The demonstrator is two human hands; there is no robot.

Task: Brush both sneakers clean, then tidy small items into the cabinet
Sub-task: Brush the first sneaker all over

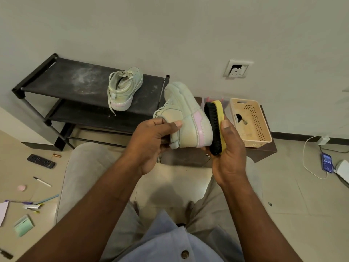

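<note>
Beside the basket (257,120) holding small unclear items, left hand (151,141) grips a sneaker (188,120), right hand (230,154) grips the brush (214,125).

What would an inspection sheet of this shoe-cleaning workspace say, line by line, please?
Surface: tiled floor; dusty black shoe rack.
Job's things: held sneaker with brush bristles against its sole; second sneaker on the rack's top shelf.
Clutter: remote, marker pen and stationery on the floor at left; basket at right.
Hands: left hand grips the held sneaker; right hand grips the brush.
Cables: white cable loops on the floor by a phone.
Surroundings: pale wall with a socket.
</note>
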